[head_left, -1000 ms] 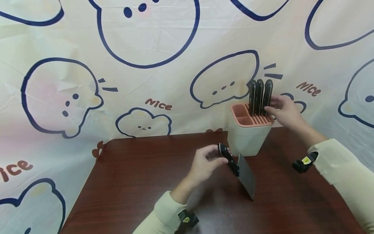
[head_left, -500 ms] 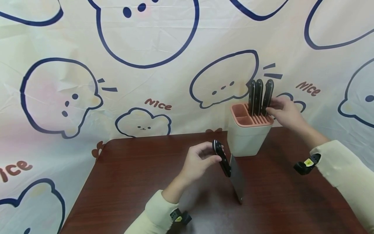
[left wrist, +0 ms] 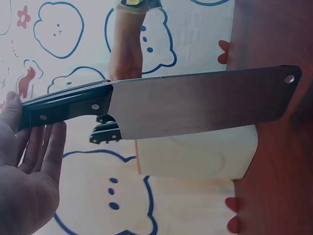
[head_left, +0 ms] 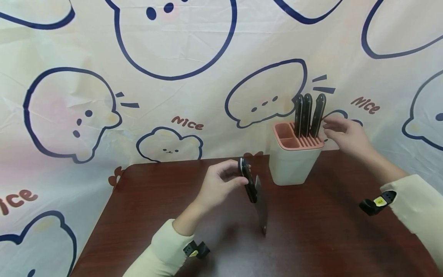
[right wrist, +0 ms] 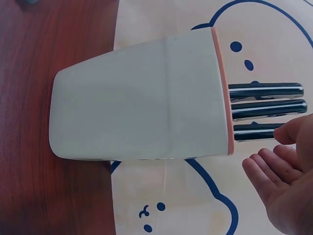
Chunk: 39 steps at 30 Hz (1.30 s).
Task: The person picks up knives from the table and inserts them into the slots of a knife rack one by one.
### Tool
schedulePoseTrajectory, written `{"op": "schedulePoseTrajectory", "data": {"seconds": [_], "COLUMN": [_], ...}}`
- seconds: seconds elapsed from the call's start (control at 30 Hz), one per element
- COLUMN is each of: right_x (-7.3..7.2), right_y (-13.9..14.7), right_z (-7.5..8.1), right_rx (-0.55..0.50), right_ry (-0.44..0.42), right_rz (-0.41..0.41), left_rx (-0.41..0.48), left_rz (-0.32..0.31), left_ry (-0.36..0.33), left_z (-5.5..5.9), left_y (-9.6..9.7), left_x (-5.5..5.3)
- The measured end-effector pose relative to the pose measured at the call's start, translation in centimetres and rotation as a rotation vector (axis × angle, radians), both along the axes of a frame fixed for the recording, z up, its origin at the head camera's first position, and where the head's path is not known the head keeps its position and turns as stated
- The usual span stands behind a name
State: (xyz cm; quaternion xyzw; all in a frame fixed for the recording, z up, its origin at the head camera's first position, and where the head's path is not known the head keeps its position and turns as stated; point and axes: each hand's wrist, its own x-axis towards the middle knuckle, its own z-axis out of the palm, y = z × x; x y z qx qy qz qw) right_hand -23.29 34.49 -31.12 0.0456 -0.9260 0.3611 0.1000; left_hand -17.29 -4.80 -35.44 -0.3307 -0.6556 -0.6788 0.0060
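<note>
My left hand [head_left: 219, 184] pinches the black riveted handle of a cleaver [left wrist: 205, 103], which hangs over the table with its broad blade pointing down. A hole near the far corner of the blade shows in the left wrist view. To the right stands a white knife holder [head_left: 294, 165] with a pink slotted top. Three black-handled knives [head_left: 306, 115] are upright in its slots, their blades hidden inside. The rightmost handle [head_left: 318, 115] leans a little to the right. My right hand [head_left: 349, 134] is beside that handle, fingers loosely bent, the thumb overlapping the handle's end in the right wrist view.
The holder rests near the back edge of a dark reddish-brown table [head_left: 155, 204]. Its pink top also has open compartments [head_left: 286, 132] on the left. Behind hangs a pale cloth [head_left: 194, 96] printed with blue cartoon outlines.
My left hand has carried the cleaver left, away from the holder. The rightmost knife has tilted further right, and my right hand has drawn back slightly from its handle.
</note>
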Motion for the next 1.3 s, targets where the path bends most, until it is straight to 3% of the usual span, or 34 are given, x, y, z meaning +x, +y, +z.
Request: {"op": "schedulePoseTrajectory", "data": {"seconds": [0.2,0.57,0.8,1.3], "right_x": [1.2,3.1,4.1,5.5], "right_y": [0.2,-1.6,-4.7,-11.7], "right_z": [0.3,1.0,1.5,1.8], "right_rx": [0.021,0.011,-0.060,-0.188], "right_ry": [0.019,0.022,-0.020,0.092], "right_rz": [0.013,0.052,0.112,0.329], "left_rx": [-0.074,-0.141,-0.194,-0.242], "left_rz": [0.066,0.109,0.149,0.278], "left_ry": [0.002,-0.031,-0.016,0.071], "left_z": [1.3,3.9,5.1,6.2], "left_y": [-1.3,-2.0,-1.4,0.7], "left_x": [-0.1,-0.6,-1.4,-3.3]}}
